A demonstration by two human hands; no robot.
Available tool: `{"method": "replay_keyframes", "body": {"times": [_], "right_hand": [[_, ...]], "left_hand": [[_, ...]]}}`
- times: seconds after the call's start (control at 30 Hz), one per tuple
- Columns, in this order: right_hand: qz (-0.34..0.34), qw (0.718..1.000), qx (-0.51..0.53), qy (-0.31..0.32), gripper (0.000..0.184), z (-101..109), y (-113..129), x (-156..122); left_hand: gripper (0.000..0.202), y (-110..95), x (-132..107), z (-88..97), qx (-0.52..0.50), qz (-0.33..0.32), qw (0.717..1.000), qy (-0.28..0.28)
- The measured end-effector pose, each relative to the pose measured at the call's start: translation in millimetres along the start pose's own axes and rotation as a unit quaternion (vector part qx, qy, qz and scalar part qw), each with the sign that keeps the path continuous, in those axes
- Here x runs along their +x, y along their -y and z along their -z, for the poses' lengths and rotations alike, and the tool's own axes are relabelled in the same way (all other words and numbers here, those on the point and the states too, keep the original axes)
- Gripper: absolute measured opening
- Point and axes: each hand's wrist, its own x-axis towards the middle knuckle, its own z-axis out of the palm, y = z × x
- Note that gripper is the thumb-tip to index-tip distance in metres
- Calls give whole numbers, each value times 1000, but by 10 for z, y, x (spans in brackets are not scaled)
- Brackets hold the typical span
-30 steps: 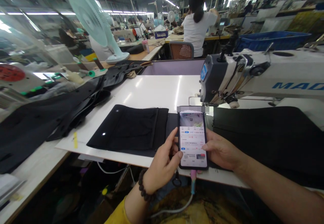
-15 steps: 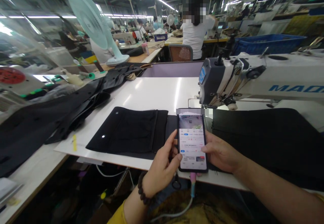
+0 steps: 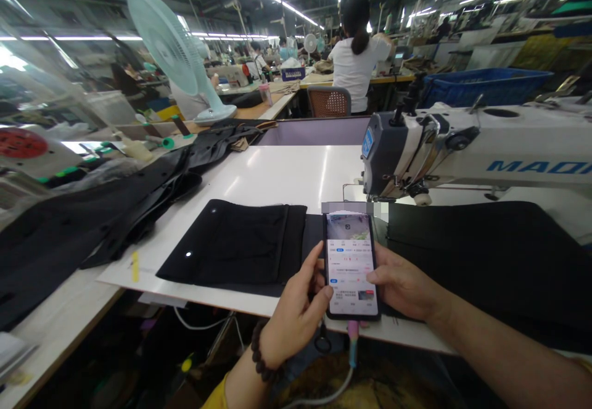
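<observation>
A smartphone [image 3: 350, 267] with a lit screen is held upright between both hands, over the table's front edge. My left hand [image 3: 298, 304], with a dark bead bracelet on the wrist, grips its left side, thumb at the lower left edge. My right hand [image 3: 402, 279] grips the right side, its thumb over the screen's right edge. A cable [image 3: 352, 350] with a pink plug runs from the phone's bottom. Left of the phone lies a folded black fabric piece [image 3: 235, 242] with shiny metal eyelets. Another black fabric piece [image 3: 485, 261] spreads out to the right.
A sewing machine [image 3: 416, 150] stands behind the right fabric on the white table [image 3: 287, 171]. Dark cloth [image 3: 115, 211] is heaped at left, near a light-blue fan [image 3: 176, 51]. Beyond are a co-worker in a white shirt [image 3: 354, 70], a chair [image 3: 330, 100] and a blue crate [image 3: 481, 85].
The view has tilted up slightly, so everything sits a little lower in the picture. Both hands keep the same hold on the smartphone.
</observation>
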Motion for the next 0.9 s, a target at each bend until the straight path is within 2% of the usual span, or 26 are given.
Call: {"method": "replay_keyframes", "body": {"times": [0.9], "right_hand": [[-10,1000,-6,-18,45,-25,20,3]], "left_hand": [[59,6,6,5,-7,-2,1000,1]]}}
